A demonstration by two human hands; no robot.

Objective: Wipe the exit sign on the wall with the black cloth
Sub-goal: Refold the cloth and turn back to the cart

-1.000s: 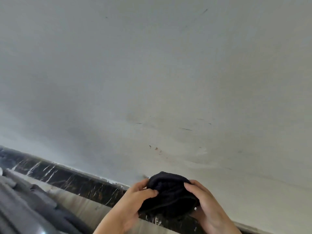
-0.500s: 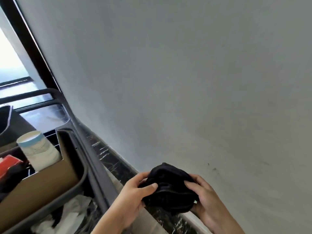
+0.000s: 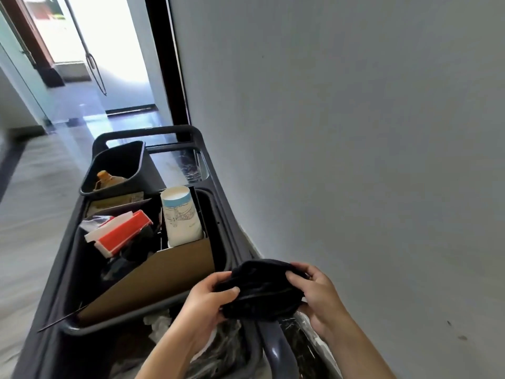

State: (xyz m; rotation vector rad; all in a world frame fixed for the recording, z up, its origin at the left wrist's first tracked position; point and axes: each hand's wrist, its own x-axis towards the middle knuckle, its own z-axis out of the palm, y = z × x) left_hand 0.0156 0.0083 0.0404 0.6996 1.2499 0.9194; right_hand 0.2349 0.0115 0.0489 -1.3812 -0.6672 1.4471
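Note:
The black cloth (image 3: pixel 262 289) is bunched up low in the middle of the view, held between both hands. My left hand (image 3: pixel 203 305) grips its left edge with thumb on top. My right hand (image 3: pixel 318 292) grips its right edge. The cloth hangs above the near right corner of a dark grey cart (image 3: pixel 218 214). No exit sign shows in this view; only a plain grey wall (image 3: pixel 355 132) fills the right side.
The cart stands along the wall and holds a small black bin (image 3: pixel 120 165), a cardboard divider (image 3: pixel 164 272), a white cylinder container (image 3: pixel 180 217) and a red and white box (image 3: pixel 120 233). A black door frame (image 3: pixel 169 64) and bright corridor lie beyond; open floor lies at the left.
The view has swung left and down from the bare wall to the cart and corridor. Both hands keep the same grip on the cloth.

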